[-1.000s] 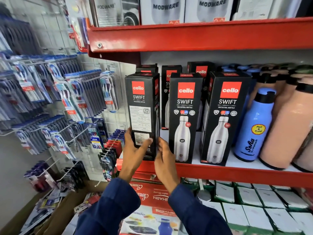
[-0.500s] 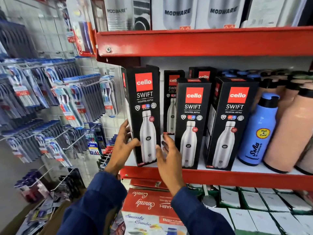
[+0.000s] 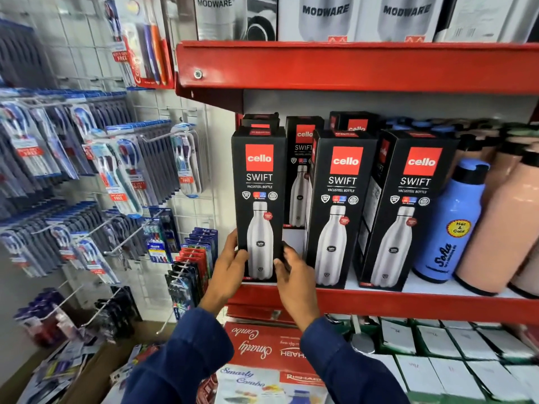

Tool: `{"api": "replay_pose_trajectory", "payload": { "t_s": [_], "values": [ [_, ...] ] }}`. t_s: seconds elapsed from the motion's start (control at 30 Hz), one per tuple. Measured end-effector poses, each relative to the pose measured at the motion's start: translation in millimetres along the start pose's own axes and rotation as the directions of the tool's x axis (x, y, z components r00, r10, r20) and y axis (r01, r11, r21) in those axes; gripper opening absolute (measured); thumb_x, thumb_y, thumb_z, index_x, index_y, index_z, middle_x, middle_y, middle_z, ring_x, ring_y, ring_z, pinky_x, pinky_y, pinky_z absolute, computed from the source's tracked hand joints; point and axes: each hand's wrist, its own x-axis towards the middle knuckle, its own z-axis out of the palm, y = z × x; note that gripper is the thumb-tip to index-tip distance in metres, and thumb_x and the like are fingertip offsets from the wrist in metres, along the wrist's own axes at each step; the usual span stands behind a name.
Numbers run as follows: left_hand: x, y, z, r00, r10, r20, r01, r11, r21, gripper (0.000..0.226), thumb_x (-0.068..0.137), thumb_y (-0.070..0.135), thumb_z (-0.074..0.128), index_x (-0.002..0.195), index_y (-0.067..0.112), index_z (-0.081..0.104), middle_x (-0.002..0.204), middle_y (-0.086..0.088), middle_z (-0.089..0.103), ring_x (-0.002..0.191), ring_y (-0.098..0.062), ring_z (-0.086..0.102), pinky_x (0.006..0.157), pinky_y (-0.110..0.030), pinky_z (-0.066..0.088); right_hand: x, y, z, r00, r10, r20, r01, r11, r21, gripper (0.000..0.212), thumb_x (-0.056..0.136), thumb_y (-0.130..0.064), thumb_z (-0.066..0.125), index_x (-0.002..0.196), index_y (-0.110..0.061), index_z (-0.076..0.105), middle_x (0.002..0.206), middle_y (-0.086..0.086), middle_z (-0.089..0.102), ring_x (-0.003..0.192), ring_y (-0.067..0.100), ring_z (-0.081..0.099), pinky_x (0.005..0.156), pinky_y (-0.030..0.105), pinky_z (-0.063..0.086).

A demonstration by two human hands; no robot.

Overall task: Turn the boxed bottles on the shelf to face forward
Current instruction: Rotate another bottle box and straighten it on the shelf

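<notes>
Three black Cello Swift bottle boxes stand in the front row of the red shelf (image 3: pixel 408 306). The leftmost box (image 3: pixel 259 199) stands upright at the shelf's left end, its bottle picture facing me. My left hand (image 3: pixel 229 268) grips its lower left edge and my right hand (image 3: pixel 293 272) holds its lower right edge. The middle box (image 3: pixel 339 205) and the right box (image 3: pixel 408 208) also show their fronts, angled slightly. More black boxes (image 3: pixel 302 158) stand behind them.
A blue bottle (image 3: pixel 450 223) and peach bottles (image 3: pixel 501 228) fill the shelf's right side. An upper red shelf (image 3: pixel 350 65) carries Modware boxes. Toothbrush packs (image 3: pixel 122 176) hang on a wire grid at left. Red boxes (image 3: pixel 262 345) and white packs (image 3: pixel 437 345) lie below.
The leftmost box was showing its side panel, then was lifted and turned. It now stands on the shelf with its front facing me, both hands still on it.
</notes>
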Motion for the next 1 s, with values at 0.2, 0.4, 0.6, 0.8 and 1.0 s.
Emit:
{"api": "replay_pose_trajectory", "payload": {
  "t_s": [0.2, 0.4, 0.6, 0.8, 1.0],
  "values": [
    [-17, 0, 8, 0.963, 0.089, -0.252, 0.007, 0.933, 0.359, 0.027, 0.086, 0.016, 0.066, 0.113, 0.011, 0.063, 0.092, 0.002, 0.073, 0.079, -0.014, 0.068, 0.066, -0.011, 0.044, -2, 7, 0, 0.999, -0.008, 0.052, 0.014, 0.993, -0.114, 0.03, 0.097, -0.022, 0.049, 0.122, -0.01, 0.062, 0.1, 0.011, 0.075, 0.089, 0.019, 0.07, 0.081, 0.03, 0.057],
    [-32, 6, 12, 0.939, 0.132, -0.317, 0.021, 0.899, 0.437, 0.025, 0.086, 0.015, 0.067, 0.109, 0.006, 0.067, 0.092, -0.01, 0.077, 0.075, -0.02, 0.068, 0.07, -0.021, 0.045, -8, 7, -2, 0.997, -0.018, 0.071, 0.027, 0.991, -0.128, 0.032, 0.097, -0.021, 0.05, 0.124, -0.01, 0.063, 0.102, 0.012, 0.075, 0.09, 0.02, 0.072, 0.08, 0.025, 0.056],
    [-43, 10, 10, 0.936, 0.131, -0.328, 0.043, 0.88, 0.473, 0.025, 0.087, 0.013, 0.064, 0.111, 0.005, 0.065, 0.084, -0.007, 0.074, 0.062, -0.01, 0.055, 0.061, -0.019, 0.042, -17, 2, -5, 0.996, -0.046, 0.079, 0.055, 0.992, -0.113, 0.026, 0.095, -0.02, 0.053, 0.116, -0.011, 0.067, 0.093, 0.006, 0.077, 0.08, 0.013, 0.071, 0.073, 0.02, 0.054],
    [-47, 7, 8, 0.94, 0.1, -0.327, 0.076, 0.871, 0.485, 0.023, 0.087, 0.016, 0.061, 0.107, 0.004, 0.065, 0.072, 0.002, 0.068, 0.051, -0.006, 0.056, 0.05, -0.001, 0.039, -24, 1, -11, 0.991, -0.079, 0.104, 0.087, 0.994, -0.07, 0.018, 0.094, -0.019, 0.055, 0.105, -0.015, 0.069, 0.082, 0.001, 0.074, 0.069, 0.006, 0.067, 0.066, 0.025, 0.058],
    [-58, 2, 8, 0.888, 0.117, -0.444, 0.068, 0.923, 0.379, 0.047, 0.086, 0.02, 0.063, 0.132, 0.011, 0.057, 0.122, -0.007, 0.07, 0.095, -0.012, 0.067, 0.091, -0.024, 0.051, -36, 6, -35, 0.993, -0.054, 0.109, 0.046, 0.996, 0.074, 0.035, 0.091, -0.015, 0.062, 0.125, -0.019, 0.062, 0.115, -0.011, 0.069, 0.104, -0.001, 0.065, 0.095, 0.017, 0.052]
  ]
}}
